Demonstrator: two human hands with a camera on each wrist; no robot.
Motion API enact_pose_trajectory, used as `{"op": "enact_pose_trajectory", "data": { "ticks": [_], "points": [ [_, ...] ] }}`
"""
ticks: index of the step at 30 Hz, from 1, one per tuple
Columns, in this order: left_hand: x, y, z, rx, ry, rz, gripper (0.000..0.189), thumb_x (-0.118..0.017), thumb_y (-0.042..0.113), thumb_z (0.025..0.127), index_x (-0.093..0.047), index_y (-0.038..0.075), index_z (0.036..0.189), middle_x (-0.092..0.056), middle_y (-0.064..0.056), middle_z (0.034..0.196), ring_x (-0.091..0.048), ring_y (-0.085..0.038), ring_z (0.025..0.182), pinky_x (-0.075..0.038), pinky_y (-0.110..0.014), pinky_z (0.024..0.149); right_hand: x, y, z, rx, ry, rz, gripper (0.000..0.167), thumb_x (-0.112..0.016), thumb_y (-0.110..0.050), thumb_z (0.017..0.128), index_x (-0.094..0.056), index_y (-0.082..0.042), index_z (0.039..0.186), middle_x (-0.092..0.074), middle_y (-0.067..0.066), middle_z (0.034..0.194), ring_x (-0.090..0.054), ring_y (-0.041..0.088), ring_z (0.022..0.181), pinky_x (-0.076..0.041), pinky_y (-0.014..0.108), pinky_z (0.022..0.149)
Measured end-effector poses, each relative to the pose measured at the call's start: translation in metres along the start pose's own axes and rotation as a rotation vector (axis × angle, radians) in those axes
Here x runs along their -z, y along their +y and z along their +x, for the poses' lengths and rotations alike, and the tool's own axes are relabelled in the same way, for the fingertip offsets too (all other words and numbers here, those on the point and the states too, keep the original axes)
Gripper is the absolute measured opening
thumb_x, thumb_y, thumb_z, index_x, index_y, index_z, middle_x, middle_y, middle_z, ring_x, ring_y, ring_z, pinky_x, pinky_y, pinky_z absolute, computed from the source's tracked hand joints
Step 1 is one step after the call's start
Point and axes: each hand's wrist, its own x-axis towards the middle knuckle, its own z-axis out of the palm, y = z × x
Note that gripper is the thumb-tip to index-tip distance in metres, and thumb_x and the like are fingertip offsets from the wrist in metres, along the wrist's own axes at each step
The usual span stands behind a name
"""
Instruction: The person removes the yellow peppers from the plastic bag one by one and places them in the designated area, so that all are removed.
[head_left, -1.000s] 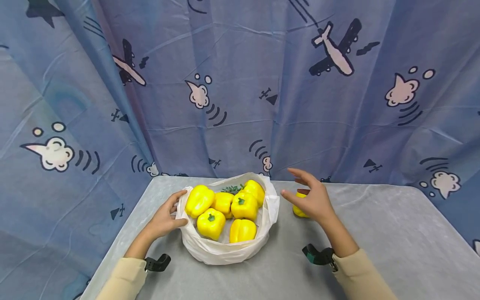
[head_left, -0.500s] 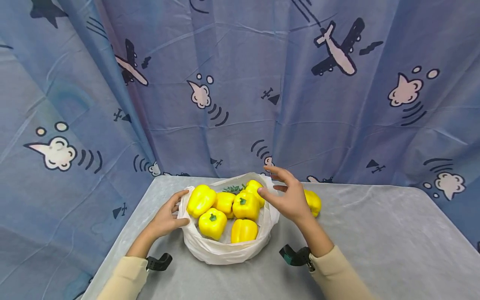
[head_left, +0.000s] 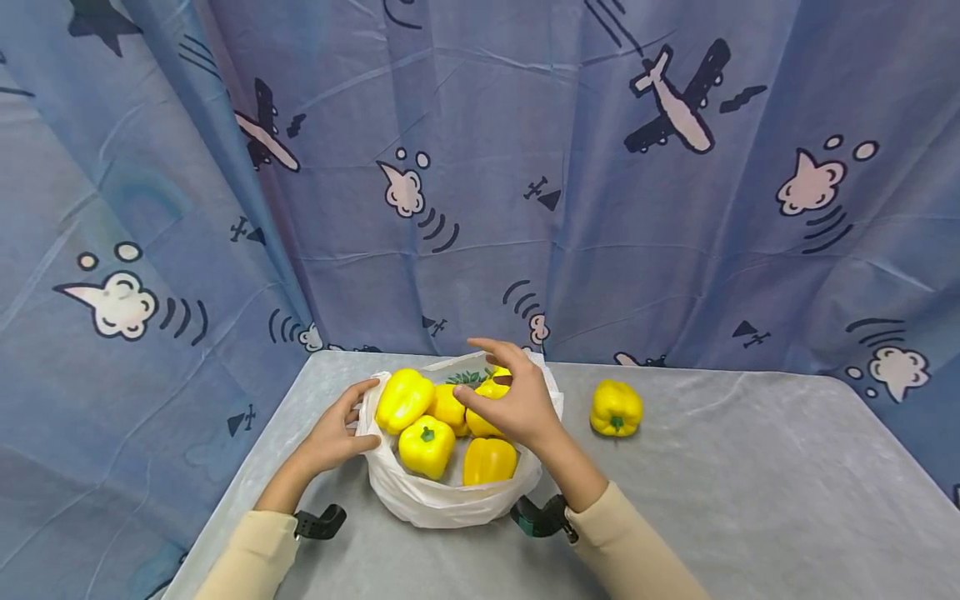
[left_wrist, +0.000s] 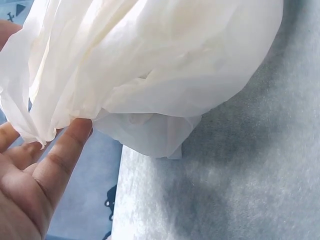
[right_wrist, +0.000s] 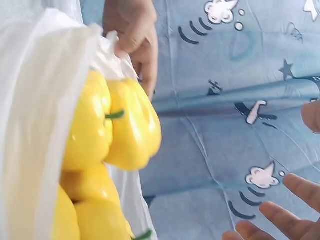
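A white plastic bag stands with its mouth wide on the grey table, holding several yellow bell peppers. My left hand holds the bag's left rim, thumb on one side and fingers on the other, as the right wrist view also shows. Over the right part of the bag's mouth hovers my right hand, fingers spread and apart, nothing between them. It hides part of the peppers at the back right. One bell pepper lies outside, to the bag's right, its green stem facing me.
The grey table reaches out to the right of the loose pepper. Behind it and along the left side hangs a blue curtain printed with planes and clouds. A dark wrist device is strapped under each forearm.
My right hand has swept left, from in front of the loose pepper to above the bag, so that pepper is now uncovered. The left hand has stayed on the rim.
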Motion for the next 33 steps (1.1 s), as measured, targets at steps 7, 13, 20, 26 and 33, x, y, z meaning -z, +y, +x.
{"op": "enact_pose_trajectory", "data": {
  "ticks": [7, 13, 20, 26, 33],
  "points": [
    [-0.001, -0.003, 0.001, 0.001, -0.005, 0.007, 0.084, -0.069, 0.0, 0.075, -0.029, 0.006, 0.148, -0.035, -0.03, 0.146, -0.049, -0.045, 0.125, -0.053, -0.045, 0.089, -0.027, -0.002, 0.003, -0.021, -0.013, 0.025, 0.056, -0.077, -0.03, 0.077, -0.059, -0.022, 0.13, -0.055, 0.006, 0.136, -0.055, 0.032, 0.12, -0.051, 0.046, 0.092],
    [-0.002, -0.003, 0.001, 0.01, -0.003, 0.014, 0.083, -0.068, 0.001, 0.075, -0.03, 0.007, 0.148, -0.035, -0.029, 0.146, -0.048, -0.046, 0.126, -0.053, -0.043, 0.089, -0.048, -0.001, 0.006, -0.057, -0.051, 0.049, 0.058, -0.076, -0.032, 0.077, -0.058, -0.02, 0.131, -0.052, 0.008, 0.138, -0.052, 0.034, 0.121, -0.048, 0.05, 0.095],
    [0.001, -0.004, 0.001, -0.002, -0.006, 0.013, 0.083, -0.069, 0.001, 0.075, -0.029, 0.006, 0.148, -0.036, -0.03, 0.145, -0.05, -0.045, 0.124, -0.053, -0.044, 0.089, -0.069, 0.004, 0.012, -0.114, -0.11, 0.015, 0.062, -0.076, -0.035, 0.077, -0.055, -0.023, 0.134, -0.048, 0.007, 0.143, -0.048, 0.032, 0.128, -0.043, 0.053, 0.1],
    [0.003, -0.002, 0.001, -0.01, -0.013, -0.008, 0.084, -0.07, 0.001, 0.075, -0.028, 0.006, 0.148, -0.036, -0.029, 0.144, -0.052, -0.043, 0.122, -0.054, -0.043, 0.088, -0.083, 0.013, 0.015, -0.147, -0.119, -0.02, 0.065, -0.077, -0.037, 0.077, -0.054, -0.021, 0.136, -0.046, 0.009, 0.143, -0.045, 0.031, 0.131, -0.037, 0.055, 0.105],
    [0.002, -0.001, 0.002, -0.001, -0.012, 0.002, 0.083, -0.069, 0.002, 0.075, -0.029, 0.007, 0.148, -0.037, -0.028, 0.144, -0.053, -0.041, 0.121, -0.054, -0.04, 0.087, -0.091, 0.019, 0.017, -0.147, -0.134, -0.037, 0.066, -0.077, -0.038, 0.076, -0.053, -0.022, 0.136, -0.049, 0.009, 0.14, -0.047, 0.03, 0.128, -0.041, 0.053, 0.102]
  ]
}}
